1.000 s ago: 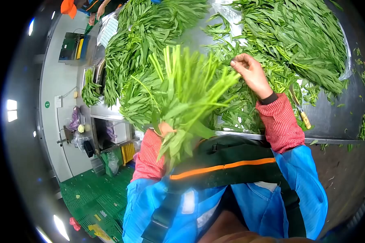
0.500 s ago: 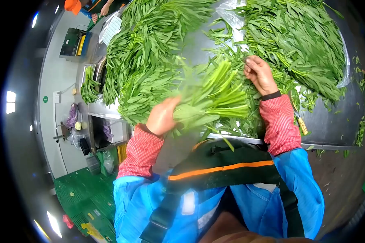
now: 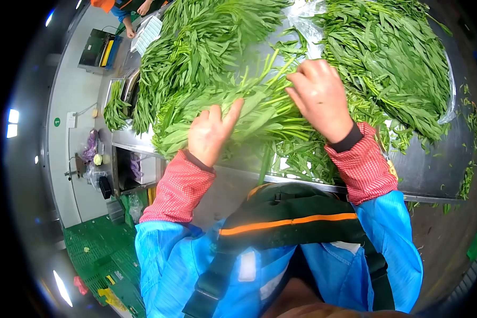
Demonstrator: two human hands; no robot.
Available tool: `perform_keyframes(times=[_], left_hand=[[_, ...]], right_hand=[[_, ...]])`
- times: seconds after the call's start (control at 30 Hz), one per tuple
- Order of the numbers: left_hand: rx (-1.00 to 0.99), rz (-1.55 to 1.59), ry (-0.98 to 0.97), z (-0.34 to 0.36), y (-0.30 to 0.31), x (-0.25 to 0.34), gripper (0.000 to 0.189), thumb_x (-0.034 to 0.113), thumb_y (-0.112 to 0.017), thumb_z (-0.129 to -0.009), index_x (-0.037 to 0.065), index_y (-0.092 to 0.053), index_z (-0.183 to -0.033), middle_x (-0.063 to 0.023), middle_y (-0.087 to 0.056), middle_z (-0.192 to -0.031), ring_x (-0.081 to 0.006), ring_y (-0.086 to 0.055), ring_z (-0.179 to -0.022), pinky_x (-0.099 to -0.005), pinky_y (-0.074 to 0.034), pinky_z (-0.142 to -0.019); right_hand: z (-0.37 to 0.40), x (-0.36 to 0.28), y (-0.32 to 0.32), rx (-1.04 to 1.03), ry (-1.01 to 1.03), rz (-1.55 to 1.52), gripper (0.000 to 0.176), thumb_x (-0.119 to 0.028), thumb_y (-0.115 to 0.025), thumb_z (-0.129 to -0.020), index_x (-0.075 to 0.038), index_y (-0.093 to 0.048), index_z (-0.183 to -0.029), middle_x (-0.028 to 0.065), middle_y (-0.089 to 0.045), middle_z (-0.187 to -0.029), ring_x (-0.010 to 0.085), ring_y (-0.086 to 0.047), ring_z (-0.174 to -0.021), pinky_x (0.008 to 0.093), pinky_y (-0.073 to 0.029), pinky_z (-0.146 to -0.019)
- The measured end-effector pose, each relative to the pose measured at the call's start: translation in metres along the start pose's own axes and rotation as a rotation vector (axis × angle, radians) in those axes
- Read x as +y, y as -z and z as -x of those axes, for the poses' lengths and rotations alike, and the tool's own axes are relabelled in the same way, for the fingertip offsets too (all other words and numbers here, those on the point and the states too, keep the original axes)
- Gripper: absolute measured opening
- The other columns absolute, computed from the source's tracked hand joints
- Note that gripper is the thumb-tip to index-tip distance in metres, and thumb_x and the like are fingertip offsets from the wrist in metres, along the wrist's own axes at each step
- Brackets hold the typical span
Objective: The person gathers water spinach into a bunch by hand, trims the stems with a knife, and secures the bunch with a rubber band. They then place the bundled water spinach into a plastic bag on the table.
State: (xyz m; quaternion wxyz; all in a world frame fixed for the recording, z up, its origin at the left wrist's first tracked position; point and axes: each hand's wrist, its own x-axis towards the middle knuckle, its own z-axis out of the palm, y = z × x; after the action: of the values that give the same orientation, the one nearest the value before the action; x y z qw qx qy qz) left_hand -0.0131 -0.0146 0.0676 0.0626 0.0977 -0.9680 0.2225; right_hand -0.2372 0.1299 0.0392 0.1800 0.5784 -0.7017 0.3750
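Note:
A bunch of long-leaved greens (image 3: 259, 114), with the look of water spinach, lies across my left hand, its pale cut stems pointing right. My left hand (image 3: 212, 132) grips the leafy side, index finger stretched along the leaves and thumb hidden. At the stem end is my right hand (image 3: 320, 100), fingers curled and thumb bent in; whatever is between the fingertips is hidden. Below it, loose leaves and trimmings (image 3: 307, 161) cover the table edge. A yellow tool handle (image 3: 392, 169) shows partly behind my right sleeve.
Greens are heaped at the left (image 3: 191, 53) and, on plastic sheeting, at the right (image 3: 387, 63) of the metal table (image 3: 429, 169). A small bunch (image 3: 115, 108) sits on a scale-like device at far left. Another person's hand (image 3: 130, 32) is beside a white tray (image 3: 149, 34).
My right hand has moved left and down onto the stem end of the bunch. The bunch has shifted up and left, with its stems now fanned out more.

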Motion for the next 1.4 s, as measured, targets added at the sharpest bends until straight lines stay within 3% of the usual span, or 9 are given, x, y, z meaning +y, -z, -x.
perform_keyframes(times=[0.2,0.43,0.6,0.77,0.83,0.93,0.97,1.17,1.4], left_hand=[[0.017,0.05,-0.051,-0.003,0.003,0.005,0.066,0.0,-0.057,-0.071,0.022,-0.05,-0.133,-0.0075,-0.043,-0.072,-0.0219,-0.049,-0.06,-0.0339,-0.044,-0.053],[-0.023,0.1,-0.043,0.004,-0.003,0.004,0.067,-0.001,-0.057,-0.072,0.025,-0.049,-0.134,-0.0081,-0.043,-0.073,-0.0225,-0.05,-0.06,-0.0348,-0.046,-0.054],[-0.009,0.154,-0.057,0.01,-0.01,0.004,0.069,-0.001,-0.056,-0.072,0.024,-0.048,-0.135,-0.0086,-0.044,-0.075,-0.0227,-0.05,-0.061,-0.0349,-0.046,-0.054],[-0.028,0.166,-0.025,0.017,-0.01,0.007,0.072,-0.003,-0.057,-0.071,0.022,-0.045,-0.138,-0.0085,-0.044,-0.075,-0.0227,-0.05,-0.061,-0.0339,-0.046,-0.053],[-0.051,0.136,-0.017,0.026,-0.014,-0.001,0.073,-0.003,-0.057,-0.071,0.021,-0.043,-0.139,-0.0082,-0.044,-0.075,-0.0224,-0.05,-0.061,-0.0336,-0.046,-0.052],[-0.08,0.098,0.014,0.034,-0.019,-0.005,0.074,-0.003,-0.056,-0.071,0.02,-0.042,-0.14,-0.0078,-0.044,-0.074,-0.0221,-0.05,-0.061,-0.0338,-0.046,-0.052],[-0.086,0.086,0.023,0.034,-0.02,-0.005,0.074,-0.003,-0.056,-0.071,0.02,-0.042,-0.14,-0.0077,-0.044,-0.074,-0.022,-0.05,-0.061,-0.034,-0.046,-0.052],[-0.07,0.133,-0.005,0.026,-0.017,0.001,0.075,-0.001,-0.057,-0.069,0.02,-0.041,-0.139,-0.008,-0.046,-0.073,-0.022,-0.053,-0.059,-0.0331,-0.048,-0.05],[-0.116,0.193,0.037,0.024,-0.011,0.013,0.079,-0.005,-0.056,-0.067,0.02,-0.041,-0.14,-0.01,-0.045,-0.074,-0.0263,-0.053,-0.062,-0.0367,-0.047,-0.053]], right_hand=[[0.012,-0.006,-0.025,-0.266,-0.008,-0.052,0.009,-0.009,-0.062,-0.069,-0.009,-0.058,-0.078,0.0068,-0.053,-0.085,0.0259,-0.053,-0.087,0.0387,-0.044,-0.074],[0.03,-0.002,-0.029,-0.049,0.014,-0.239,0.015,-0.004,-0.064,-0.07,-0.008,-0.062,-0.085,0.0079,-0.054,-0.083,0.0261,-0.056,-0.077,0.0375,-0.048,-0.065],[0.038,0.005,-0.025,-0.009,-0.193,-0.547,0.016,-0.001,-0.061,-0.077,0.0,-0.062,-0.093,0.0113,-0.06,-0.088,0.0263,-0.06,-0.081,0.0316,-0.049,-0.071],[0.053,0.044,-0.012,0.035,-0.848,-0.675,0.014,-0.01,-0.062,-0.086,0.002,-0.061,-0.092,0.0024,-0.059,-0.084,0.0148,-0.056,-0.073,0.0306,-0.047,-0.065],[0.067,0.074,0.001,-0.01,-1.039,-0.825,0.015,-0.011,-0.064,-0.084,0.0,-0.063,-0.094,0.0052,-0.06,-0.083,0.0198,-0.058,-0.07,0.0346,-0.047,-0.063],[0.084,0.078,0.01,-0.302,-0.451,0.066,0.018,-0.014,-0.066,-0.081,-0.002,-0.065,-0.094,0.0102,-0.061,-0.087,0.0272,-0.06,-0.072,0.0393,-0.049,-0.065],[0.09,0.071,0.011,-0.35,-0.433,0.287,0.022,-0.018,-0.067,-0.079,-0.003,-0.065,-0.095,0.0131,-0.061,-0.091,0.0326,-0.06,-0.08,0.0423,-0.048,-0.069],[0.031,-0.021,0.024,-0.173,0.044,-0.116,0.034,-0.023,-0.078,-0.064,-0.008,-0.061,-0.09,0.0103,-0.057,-0.088,0.0291,-0.055,-0.09,0.0406,-0.043,-0.079],[0.042,-0.035,-0.022,-0.204,-0.02,-0.429,0.014,-0.009,-0.068,-0.074,-0.005,-0.065,-0.087,0.0102,-0.063,-0.085,0.0262,-0.059,-0.087,0.0369,-0.047,-0.078]])
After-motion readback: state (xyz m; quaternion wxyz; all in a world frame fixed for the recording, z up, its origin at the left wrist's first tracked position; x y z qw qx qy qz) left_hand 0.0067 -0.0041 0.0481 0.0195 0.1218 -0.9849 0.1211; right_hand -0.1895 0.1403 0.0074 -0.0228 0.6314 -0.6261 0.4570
